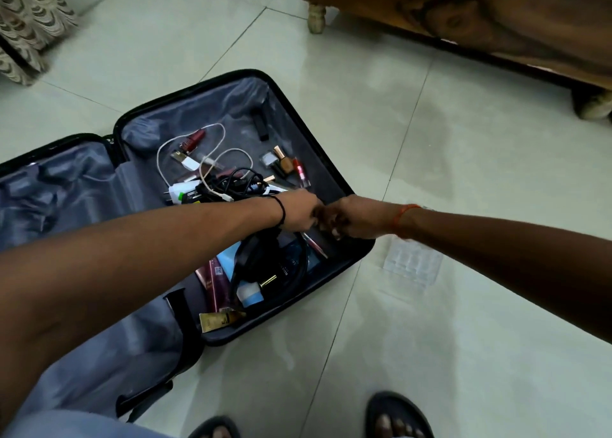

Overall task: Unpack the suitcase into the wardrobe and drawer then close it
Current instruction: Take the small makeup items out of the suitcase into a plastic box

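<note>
A black hard-shell suitcase [334, 172] lies open on the floor, grey lining showing. Its right half holds loose items: a white cable [218, 129], tangled black cables [231, 186], a white charger [180, 191], nail polish bottles [284, 164], lipsticks [195, 138], a maroon tube [215, 280] and a gold sachet [217, 320]. My left hand [299, 214] and my right hand [347, 219] meet over the suitcase's right edge, fingers curled and touching. A black cable [251, 255] and a pink pencil [316, 247] run out from under them. What either hand holds is hidden.
The suitcase's left half [66, 186] shows only lining. A wooden piece of furniture on short legs [463, 17] stands at the far right. A patterned curtain [29, 24] hangs at far left. A clear plastic tray [412, 265] lies on the tiles beside the suitcase. My sandalled feet [397, 417] are near the bottom.
</note>
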